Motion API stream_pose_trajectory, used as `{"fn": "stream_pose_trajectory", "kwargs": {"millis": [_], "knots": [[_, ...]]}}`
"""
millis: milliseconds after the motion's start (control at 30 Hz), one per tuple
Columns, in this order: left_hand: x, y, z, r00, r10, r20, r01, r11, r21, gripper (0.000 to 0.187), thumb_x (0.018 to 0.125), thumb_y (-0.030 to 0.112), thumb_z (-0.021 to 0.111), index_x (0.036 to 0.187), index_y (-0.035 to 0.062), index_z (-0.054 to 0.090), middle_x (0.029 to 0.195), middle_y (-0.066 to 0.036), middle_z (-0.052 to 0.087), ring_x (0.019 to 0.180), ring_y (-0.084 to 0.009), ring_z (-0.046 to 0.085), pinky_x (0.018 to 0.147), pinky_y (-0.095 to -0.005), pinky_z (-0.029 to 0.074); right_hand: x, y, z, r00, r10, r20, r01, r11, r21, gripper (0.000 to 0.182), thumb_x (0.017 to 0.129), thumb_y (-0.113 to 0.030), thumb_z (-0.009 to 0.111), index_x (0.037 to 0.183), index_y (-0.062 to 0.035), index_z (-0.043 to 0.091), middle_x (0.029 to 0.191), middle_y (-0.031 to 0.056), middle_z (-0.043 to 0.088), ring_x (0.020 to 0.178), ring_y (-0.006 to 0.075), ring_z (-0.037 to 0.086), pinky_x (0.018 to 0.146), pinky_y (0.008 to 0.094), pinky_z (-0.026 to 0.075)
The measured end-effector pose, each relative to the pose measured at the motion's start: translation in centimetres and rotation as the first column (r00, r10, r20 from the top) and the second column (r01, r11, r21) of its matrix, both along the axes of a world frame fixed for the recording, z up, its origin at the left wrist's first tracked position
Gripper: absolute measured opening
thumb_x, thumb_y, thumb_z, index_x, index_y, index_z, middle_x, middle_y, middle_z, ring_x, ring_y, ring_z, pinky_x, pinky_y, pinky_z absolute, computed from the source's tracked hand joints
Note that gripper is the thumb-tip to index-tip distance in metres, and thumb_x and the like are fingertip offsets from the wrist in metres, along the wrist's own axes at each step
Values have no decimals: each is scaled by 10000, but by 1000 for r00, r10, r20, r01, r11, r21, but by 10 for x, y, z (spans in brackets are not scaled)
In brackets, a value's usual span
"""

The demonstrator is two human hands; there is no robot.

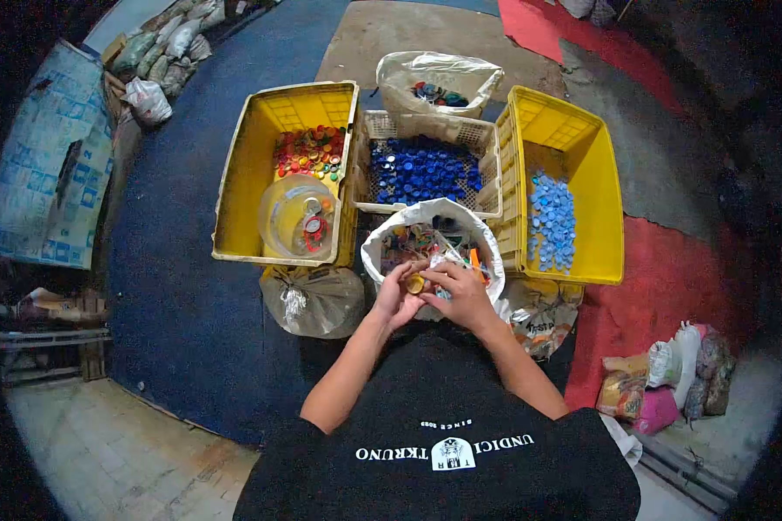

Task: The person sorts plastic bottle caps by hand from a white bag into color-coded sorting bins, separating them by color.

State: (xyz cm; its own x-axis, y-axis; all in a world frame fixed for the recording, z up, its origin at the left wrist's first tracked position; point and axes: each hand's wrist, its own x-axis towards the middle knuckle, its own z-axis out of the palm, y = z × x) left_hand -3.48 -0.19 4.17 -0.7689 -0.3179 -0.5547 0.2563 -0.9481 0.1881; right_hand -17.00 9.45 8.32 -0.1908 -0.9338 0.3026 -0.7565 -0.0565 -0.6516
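A yellow cap (pixel 415 284) is between my two hands, above the near rim of a white sack (pixel 375 252) of mixed caps and scraps. My left hand (pixel 395 295) is cupped under and beside the cap, its fingers curled around it. From the right, my right hand (pixel 460 293) reaches over with bent fingers near the cap; whether its fingertips hold anything is too small to tell. Beyond the sack, dark blue caps (pixel 426 169) fill a white crate (pixel 487 195).
A yellow crate (pixel 226 208) on the left holds red and yellow caps and a clear round tub (pixel 278 217). Light blue caps (pixel 552 221) lie in the right yellow crate (pixel 604 208). A plastic bag (pixel 391 78) stands behind; a tied sack (pixel 321 304) sits lower left.
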Motion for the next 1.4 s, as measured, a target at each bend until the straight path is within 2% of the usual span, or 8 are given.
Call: {"fn": "stream_pose_trajectory", "kwargs": {"millis": [67, 200, 400, 600, 900, 1000, 1167, 1400], "knots": [[13, 4, -24, 998, 62, 25, -62, 998, -6, 344, 954, 281, 446, 1135, 19, 576, 1061, -124, 617, 920, -242, 600, 785, -361, 505, -5, 8, -2, 974, 12, 226, -36, 994, 105, 265, 752, -162, 739, 1002, -87, 695, 932, 107, 641, 888, 265, 625, 747, 349, 500], [40, 14, -21, 962, 244, 124, -247, 969, 5, 276, 915, 218, 475, 1042, -1, 584, 958, -120, 605, 865, -241, 581, 748, -336, 496, -25, 7, -33, 960, -16, 280, -51, 971, 231, 244, 784, -260, 704, 971, -102, 694, 957, 122, 649, 862, 295, 634, 761, 390, 507], [72, 36, -22, 881, 440, 173, -435, 898, -69, 263, 915, 248, 484, 997, 27, 601, 903, -90, 586, 798, -214, 537, 697, -317, 447, -22, -80, -105, 972, 171, 158, -231, 791, 566, 258, 809, -254, 627, 965, -59, 691, 926, 136, 678, 824, 319, 652, 747, 423, 511], [71, 64, 0, 801, 574, 173, -573, 817, -56, 276, 922, 261, 485, 1005, 27, 605, 894, -83, 594, 798, -209, 531, 709, -308, 436, 2, -140, -170, 993, 59, -103, 36, 679, 733, 256, 760, -188, 610, 956, -51, 700, 947, 185, 683, 900, 362, 662, 793, 448, 533], [81, 74, -16, 712, 668, 216, -682, 731, -13, 251, 917, 261, 505, 977, 37, 601, 883, -89, 570, 786, -211, 523, 699, -316, 444, -13, -114, -188, 992, 126, -3, -105, 839, 534, 280, 752, -234, 642, 1002, -127, 710, 926, 139, 692, 835, 297, 672, 772, 386, 530], [70, 61, -18, 756, 636, 154, -644, 765, -1, 287, 926, 256, 487, 1014, 8, 601, 965, -123, 599, 877, -244, 556, 788, -336, 478, -25, -100, -167, 913, -27, 408, -181, 868, 462, 311, 796, -291, 687, 997, -54, 690, 829, 127, 691, 732, 213, 661, 687, 331, 509], [31, 30, -12, 879, 471, 74, -475, 879, 46, 430, 965, 278, 406, 1203, -66, 506, 1207, -209, 556, 1091, -322, 561, 946, -392, 475, -48, -53, -87, 903, 26, 429, -193, 917, 351, 259, 838, -236, 663, 1003, -39, 695, 927, 136, 684, 763, 213, 661, 691, 310, 514], [-11, -3, -19, 991, 121, 50, -121, 993, -5, 426, 947, 250, 430, 1249, -43, 494, 1226, -177, 556, 1107, -268, 555, 917, -376, 488, -42, -11, -53, 799, -142, 584, -103, 925, 365, 317, 820, -306, 666, 1052, -92, 704, 977, 152, 697, 898, 231, 673, 804, 319, 506]]}}
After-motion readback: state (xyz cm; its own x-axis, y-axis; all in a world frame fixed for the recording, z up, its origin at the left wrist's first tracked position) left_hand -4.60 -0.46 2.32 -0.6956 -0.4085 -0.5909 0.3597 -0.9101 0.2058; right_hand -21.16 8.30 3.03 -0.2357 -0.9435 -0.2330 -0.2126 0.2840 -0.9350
